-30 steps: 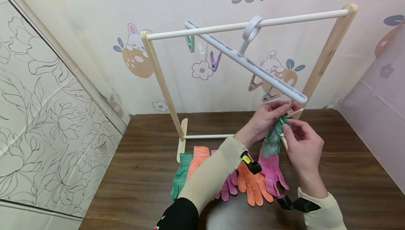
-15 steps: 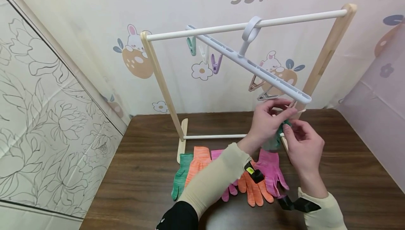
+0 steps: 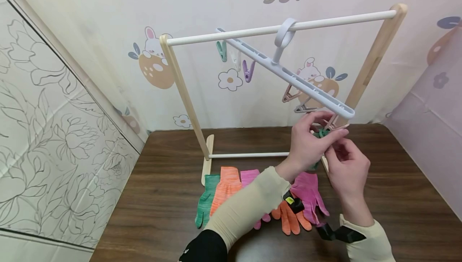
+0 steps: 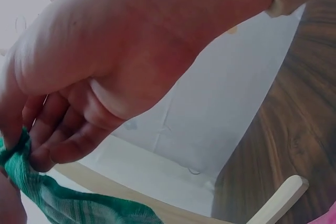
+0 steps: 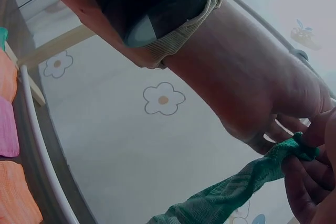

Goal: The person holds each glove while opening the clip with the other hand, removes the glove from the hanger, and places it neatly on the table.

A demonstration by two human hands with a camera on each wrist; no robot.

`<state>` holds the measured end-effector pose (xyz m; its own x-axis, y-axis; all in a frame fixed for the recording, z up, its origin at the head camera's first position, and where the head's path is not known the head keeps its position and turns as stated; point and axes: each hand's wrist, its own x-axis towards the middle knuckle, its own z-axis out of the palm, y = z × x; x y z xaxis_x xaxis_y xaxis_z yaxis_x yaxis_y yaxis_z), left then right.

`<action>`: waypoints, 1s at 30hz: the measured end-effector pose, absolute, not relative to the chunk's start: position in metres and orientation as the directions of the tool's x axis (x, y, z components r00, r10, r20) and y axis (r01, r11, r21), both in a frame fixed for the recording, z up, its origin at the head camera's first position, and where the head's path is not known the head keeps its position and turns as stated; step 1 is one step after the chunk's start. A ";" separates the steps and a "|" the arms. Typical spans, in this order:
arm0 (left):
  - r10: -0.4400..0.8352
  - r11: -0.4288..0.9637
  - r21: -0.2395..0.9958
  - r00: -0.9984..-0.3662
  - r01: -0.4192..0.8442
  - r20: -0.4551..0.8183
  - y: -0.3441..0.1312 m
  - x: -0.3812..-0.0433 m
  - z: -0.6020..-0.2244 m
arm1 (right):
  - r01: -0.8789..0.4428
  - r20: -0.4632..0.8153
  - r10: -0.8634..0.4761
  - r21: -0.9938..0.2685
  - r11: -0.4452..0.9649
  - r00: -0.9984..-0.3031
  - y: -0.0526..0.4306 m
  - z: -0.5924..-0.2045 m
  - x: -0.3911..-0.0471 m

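My left hand (image 3: 306,138) pinches the bunched cuff of a green knit glove (image 5: 226,190), close under the near end of a pale blue clip hanger (image 3: 288,77). At the same spot my right hand (image 3: 348,166) grips the glove's edge, its fingertips against the left thumb. A pinkish clothespin (image 3: 331,122) hangs from the hanger's end right at the left fingers. From the hands the glove dangles down, as the left wrist view shows; in the head view the left hand hides most of it.
The hanger hooks over the white top bar (image 3: 335,21) of a wooden rack. Several other clothespins, such as a purple clothespin (image 3: 248,71), hang along it. On the brown table (image 3: 151,198) lie a green glove (image 3: 207,201), an orange glove (image 3: 226,186) and pink gloves, partly under the left forearm.
My left hand has shifted right and its thumb has come forward over the green glove, covering most of it. The hanger has swung slightly. My right hand stays nearly still.
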<state>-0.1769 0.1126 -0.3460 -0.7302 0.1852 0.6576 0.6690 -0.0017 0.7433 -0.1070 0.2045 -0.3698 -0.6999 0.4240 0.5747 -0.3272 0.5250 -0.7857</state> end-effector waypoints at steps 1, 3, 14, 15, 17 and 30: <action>0.169 0.016 0.726 -0.717 0.688 0.676 0.113 -0.176 -0.346 | -0.326 0.574 0.425 -0.786 0.524 -0.700 0.204 -0.370 -0.107; 0.132 0.063 0.682 -0.683 0.729 0.718 0.113 -0.175 -0.345 | -0.329 0.574 0.427 -0.788 0.521 -0.699 0.204 -0.369 -0.107; 0.050 0.253 0.550 -0.579 0.796 0.814 0.109 -0.169 -0.337 | -0.329 0.570 0.442 -0.795 0.509 -0.693 0.205 -0.370 -0.106; 0.053 0.260 0.549 -0.580 0.794 0.813 0.108 -0.169 -0.337 | -0.328 0.563 0.451 -0.803 0.498 -0.693 0.205 -0.370 -0.105; 0.056 0.262 0.553 -0.585 0.791 0.809 0.106 -0.169 -0.336 | -0.327 0.552 0.470 -0.815 0.478 -0.689 0.205 -0.370 -0.105; 0.078 0.223 0.571 -0.598 0.790 0.798 0.101 -0.171 -0.331 | -0.281 0.506 0.492 -0.842 0.460 -0.709 0.208 -0.370 -0.103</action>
